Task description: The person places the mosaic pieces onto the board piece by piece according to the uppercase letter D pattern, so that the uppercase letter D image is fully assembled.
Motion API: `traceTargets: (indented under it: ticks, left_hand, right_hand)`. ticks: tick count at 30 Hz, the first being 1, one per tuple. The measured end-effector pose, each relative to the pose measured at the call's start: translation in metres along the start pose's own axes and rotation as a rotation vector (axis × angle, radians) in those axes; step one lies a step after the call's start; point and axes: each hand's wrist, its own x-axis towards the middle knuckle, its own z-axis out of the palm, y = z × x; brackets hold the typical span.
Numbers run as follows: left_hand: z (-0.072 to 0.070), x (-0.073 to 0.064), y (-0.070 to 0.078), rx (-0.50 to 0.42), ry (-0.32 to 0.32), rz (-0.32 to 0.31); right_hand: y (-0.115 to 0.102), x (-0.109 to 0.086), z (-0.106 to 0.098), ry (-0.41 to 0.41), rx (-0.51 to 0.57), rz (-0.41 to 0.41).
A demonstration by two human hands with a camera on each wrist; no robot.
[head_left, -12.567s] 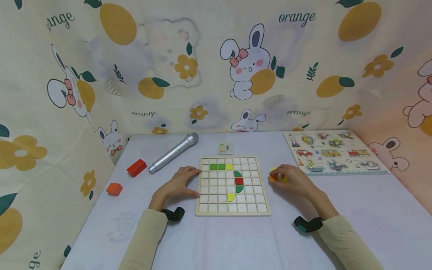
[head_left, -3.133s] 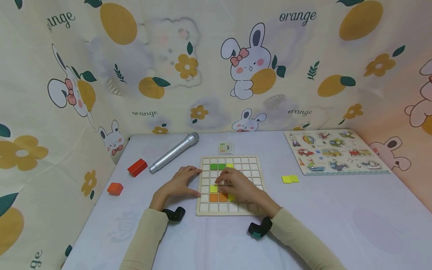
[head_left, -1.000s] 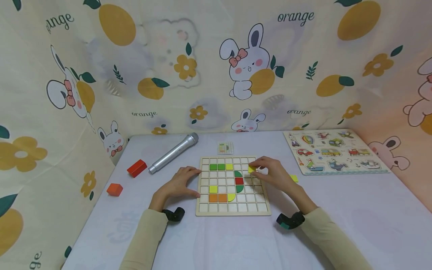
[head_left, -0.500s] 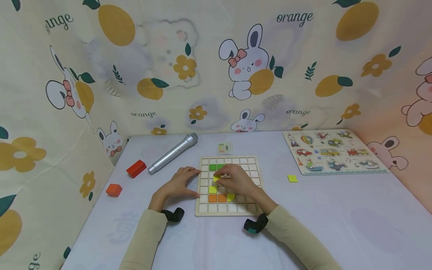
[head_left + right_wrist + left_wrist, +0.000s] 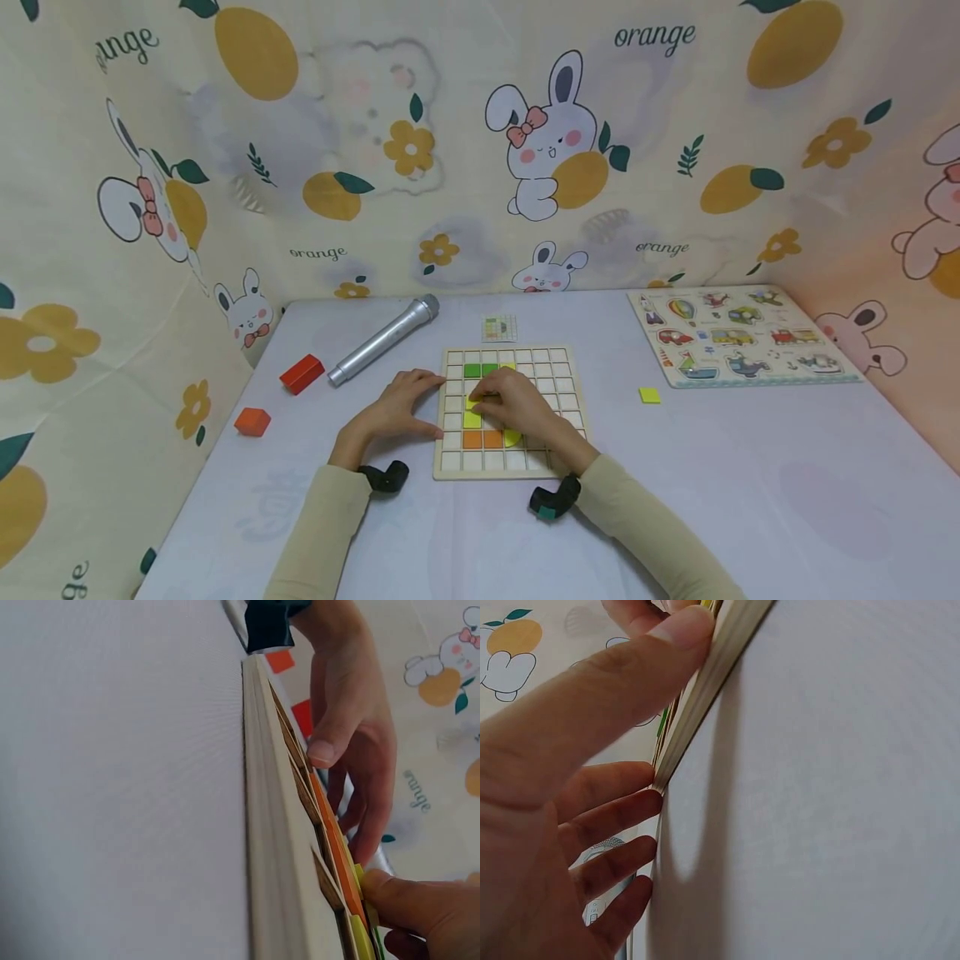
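Note:
My right hand (image 5: pixel 516 406) is over the left part of a wooden grid board (image 5: pixel 564 385), pinching a yellow square tile (image 5: pixel 470 402) low over a cell. In the right wrist view its thumb covers much of that tile. My left hand (image 5: pixel 392 408) rests against the board's left edge, thumb and fingers spread; the left wrist view shows them at the rim. Beneath the pinched tile lies another yellow tile (image 5: pixel 472 421), with two orange tiles (image 5: pixel 482 439) and a yellow quarter-round (image 5: pixel 512 438) below. Green tiles (image 5: pixel 481 370) fill part of an upper row. My right hand hides the board's middle.
A single yellow tile (image 5: pixel 649 396) lies right of the board. Behind the board is a small pattern card (image 5: pixel 498 328). A silver microphone (image 5: pixel 385 340), a red block (image 5: pixel 302 374) and an orange-red block (image 5: pixel 252 422) lie left; a picture puzzle board (image 5: pixel 738 337) is at back right.
Orange and yellow tiles have joined the board's lower left. My right hand took a yellow tile from the right side and carried it left over the board. My left hand has stayed put.

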Motion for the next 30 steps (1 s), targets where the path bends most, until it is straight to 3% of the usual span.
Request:
traceTargets:
  ticks: [12,20,27,30]
  left_hand:
    - [0.001,0.001,-0.002,-0.006,-0.003,-0.012]
    - [0.001,0.001,-0.001,-0.005,-0.001,-0.018]
    - [0.002,0.002,-0.001,0.007,-0.003,-0.021]
    - [0.002,0.002,0.000,0.011,0.002,-0.028]
  right_hand:
    - [0.001,-0.003,0.001,-0.005,-0.013,-0.040]
    - [0.000,-0.003,-0.004,-0.020,-0.044,-0.012]
    - [0.007,-0.015,-0.032,-0.016,0.044,-0.026]
    - [0.012,-0.025,-0.049,-0.014,0.049,0.006]
